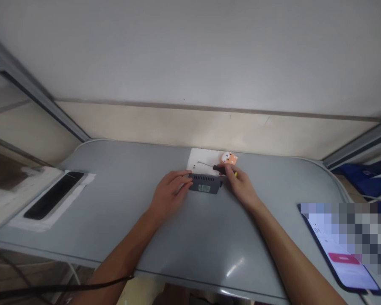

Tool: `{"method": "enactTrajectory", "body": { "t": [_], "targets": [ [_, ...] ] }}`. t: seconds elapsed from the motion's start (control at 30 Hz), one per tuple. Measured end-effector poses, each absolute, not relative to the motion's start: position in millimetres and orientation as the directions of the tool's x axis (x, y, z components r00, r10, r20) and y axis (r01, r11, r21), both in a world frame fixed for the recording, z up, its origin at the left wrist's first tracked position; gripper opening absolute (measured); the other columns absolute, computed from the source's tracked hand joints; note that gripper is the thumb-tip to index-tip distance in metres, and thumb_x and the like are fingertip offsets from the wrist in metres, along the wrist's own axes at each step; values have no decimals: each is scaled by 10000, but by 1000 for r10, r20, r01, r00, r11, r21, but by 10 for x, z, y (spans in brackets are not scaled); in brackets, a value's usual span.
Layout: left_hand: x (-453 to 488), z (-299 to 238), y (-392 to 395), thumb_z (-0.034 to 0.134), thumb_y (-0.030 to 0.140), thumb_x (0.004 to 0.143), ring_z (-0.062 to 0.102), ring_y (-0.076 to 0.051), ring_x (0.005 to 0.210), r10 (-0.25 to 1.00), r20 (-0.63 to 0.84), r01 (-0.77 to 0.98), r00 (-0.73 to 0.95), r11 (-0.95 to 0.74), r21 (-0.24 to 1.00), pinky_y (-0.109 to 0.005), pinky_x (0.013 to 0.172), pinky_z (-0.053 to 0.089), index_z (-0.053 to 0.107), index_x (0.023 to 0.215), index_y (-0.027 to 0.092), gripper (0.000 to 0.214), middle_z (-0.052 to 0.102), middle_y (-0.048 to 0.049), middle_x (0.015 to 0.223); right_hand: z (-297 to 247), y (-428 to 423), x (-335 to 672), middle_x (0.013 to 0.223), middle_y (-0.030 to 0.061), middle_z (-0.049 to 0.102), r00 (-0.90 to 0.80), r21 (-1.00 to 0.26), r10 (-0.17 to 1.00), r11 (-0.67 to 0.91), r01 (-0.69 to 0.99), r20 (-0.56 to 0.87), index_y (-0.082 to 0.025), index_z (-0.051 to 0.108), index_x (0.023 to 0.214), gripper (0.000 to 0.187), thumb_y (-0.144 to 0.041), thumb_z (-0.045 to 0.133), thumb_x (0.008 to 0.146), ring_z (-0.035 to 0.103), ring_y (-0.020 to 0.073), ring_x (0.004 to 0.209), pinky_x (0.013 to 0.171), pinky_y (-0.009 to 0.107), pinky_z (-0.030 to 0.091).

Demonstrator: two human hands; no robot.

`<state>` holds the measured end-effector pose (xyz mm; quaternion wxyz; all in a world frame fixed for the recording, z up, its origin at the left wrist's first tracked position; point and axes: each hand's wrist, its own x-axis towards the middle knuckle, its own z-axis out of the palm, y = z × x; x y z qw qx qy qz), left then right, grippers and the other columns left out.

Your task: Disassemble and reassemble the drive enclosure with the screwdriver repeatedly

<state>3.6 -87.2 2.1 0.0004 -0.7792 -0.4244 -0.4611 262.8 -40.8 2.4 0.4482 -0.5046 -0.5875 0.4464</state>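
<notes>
A dark grey box-shaped device [213, 184] with a row of vent slots and a pale label stands on the grey table. My left hand [173, 188] grips its left end between thumb and fingers. In my right hand [238, 182] is a small screwdriver [220, 169] with a black and yellow handle; its thin shaft points left over a white sheet [206, 154]. Several tiny dark screws or specks [194, 166] lie on the sheet, left of the screwdriver's tip. Behind my right hand sits an orange and white animal-shaped item [229, 158].
A lit phone [339, 254] with a cable lies at the right front of the table [120, 212]. On the left, a black phone-like slab [53, 195] rests on white paper. A pale wall [165, 123] rises along the table's back edge.
</notes>
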Motion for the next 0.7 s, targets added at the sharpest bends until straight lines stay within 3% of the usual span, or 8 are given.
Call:
{"method": "enactTrajectory", "body": {
  "t": [0.13,0.27,0.37,0.53,0.7],
  "targets": [
    [25,27,-864,699,146,1009,763,-185,1082,655,730,665,197,-636,391,-378,971,637,748,1069,235,118,798,-55,1213,32,-394,2649,1019,40,788,23,-997,1000,-18,75,-16,-262,827,1096,563,-736,559,955,596,160,776,722,300,440],
    [4,35,-857,709,156,998,763,-189,1094,667,723,676,180,-618,401,-382,982,636,751,1075,240,122,800,-51,1207,19,-332,2697,782,6,690,99,-940,984,-106,-325,-146,-222,810,900,465,-675,713,860,413,90,572,532,248,284],
    [-18,37,-854,689,169,1009,763,-195,1111,683,708,675,182,-610,415,-392,996,634,748,1090,243,125,795,-54,1220,48,-292,2767,701,-5,643,127,-844,970,-113,-524,-208,-191,750,730,461,-644,835,732,382,58,511,476,224,264],
    [-44,33,-855,654,161,1019,752,-208,1141,682,706,691,193,-605,396,-409,1013,611,722,1198,252,212,781,-65,1257,115,-278,2887,649,-6,608,159,-773,960,-82,-629,-232,-180,687,599,331,-439,881,671,406,53,503,441,208,293],
    [62,158,-880,658,140,994,742,-239,1153,580,753,738,311,-646,193,-430,1020,559,705,1210,254,249,763,-80,1332,151,-280,2897,606,-6,549,170,-781,963,-61,-621,-211,-178,649,528,307,-391,853,613,414,64,539,423,209,260]
  ]
}}
